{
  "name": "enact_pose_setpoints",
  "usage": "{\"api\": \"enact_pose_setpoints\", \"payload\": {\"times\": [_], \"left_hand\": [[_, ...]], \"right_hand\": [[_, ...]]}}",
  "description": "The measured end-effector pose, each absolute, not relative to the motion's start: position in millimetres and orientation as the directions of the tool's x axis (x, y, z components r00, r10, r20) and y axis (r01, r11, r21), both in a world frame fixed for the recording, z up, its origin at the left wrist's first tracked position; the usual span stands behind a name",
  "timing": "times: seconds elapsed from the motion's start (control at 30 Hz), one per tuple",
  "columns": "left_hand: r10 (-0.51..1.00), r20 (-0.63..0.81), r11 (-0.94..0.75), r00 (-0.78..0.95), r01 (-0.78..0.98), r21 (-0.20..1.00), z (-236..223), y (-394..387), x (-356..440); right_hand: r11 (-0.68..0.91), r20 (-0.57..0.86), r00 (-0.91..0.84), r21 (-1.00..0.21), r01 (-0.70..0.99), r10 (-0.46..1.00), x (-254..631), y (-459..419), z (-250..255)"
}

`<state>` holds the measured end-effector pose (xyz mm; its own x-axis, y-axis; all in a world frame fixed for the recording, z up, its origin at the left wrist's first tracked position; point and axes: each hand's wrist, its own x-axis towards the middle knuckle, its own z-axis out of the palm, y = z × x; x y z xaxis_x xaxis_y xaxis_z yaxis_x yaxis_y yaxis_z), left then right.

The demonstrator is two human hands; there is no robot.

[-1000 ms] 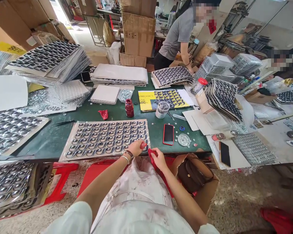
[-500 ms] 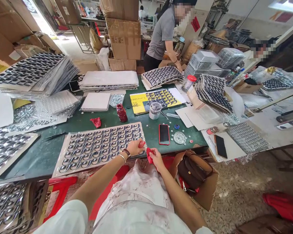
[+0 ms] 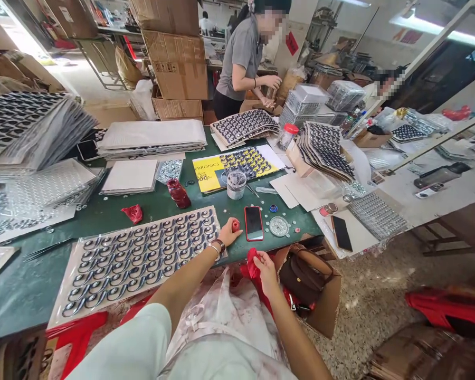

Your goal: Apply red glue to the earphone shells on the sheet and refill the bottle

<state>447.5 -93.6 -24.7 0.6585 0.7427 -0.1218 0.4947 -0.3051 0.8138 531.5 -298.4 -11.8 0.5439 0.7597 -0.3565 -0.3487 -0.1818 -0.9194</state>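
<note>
My left hand (image 3: 228,233) rests by the table edge, its fingers closed round a small red round piece (image 3: 236,226) with a dark spot in its top; its exact kind is unclear. Just left of that hand lies a card sheet (image 3: 142,258) bearing rows of dark curved pieces with shiny domes. My right hand (image 3: 266,269) is raised in front of the table, pinching a crumpled red cloth (image 3: 253,263). A red phone (image 3: 254,223) lies between the hands, on the table. Farther back stand a dark red bottle (image 3: 178,193) and a crumpled red piece (image 3: 132,213).
A clear tub (image 3: 236,184) sits by a yellow printed sheet (image 3: 206,174). Tweezers (image 3: 49,249) lie at left. A round clear dish (image 3: 279,226) has small discs around it. Below the edge, a carton (image 3: 328,311) holds a brown bag (image 3: 309,272). A co-worker (image 3: 241,63) stands across the table.
My left hand has moved off the sheet's corner toward the phone. My right hand has lifted away with the red cloth. The view has turned right, and the co-worker has straightened up, hands raised.
</note>
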Motion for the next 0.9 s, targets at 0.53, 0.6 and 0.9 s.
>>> {"api": "enact_pose_setpoints", "payload": {"times": [0.53, 0.6, 0.9], "left_hand": [[0.629, -0.292, -0.511, 0.720, 0.666, 0.544, 6.7, -137.6, 332.4], [0.625, -0.314, -0.525, 0.715, 0.682, 0.509, 4.4, -144.1, 335.8], [0.563, -0.418, -0.572, 0.713, 0.701, 0.426, 7.2, -128.7, 366.5]], "right_hand": [[-0.247, -0.151, 0.246, -0.873, 0.421, 0.957, 494.4, -274.1, -4.9], [-0.239, -0.154, 0.204, -0.831, 0.502, 0.967, 488.9, -271.4, -3.6], [-0.187, -0.179, 0.082, -0.721, 0.667, 0.980, 492.1, -274.2, -5.0]]}}
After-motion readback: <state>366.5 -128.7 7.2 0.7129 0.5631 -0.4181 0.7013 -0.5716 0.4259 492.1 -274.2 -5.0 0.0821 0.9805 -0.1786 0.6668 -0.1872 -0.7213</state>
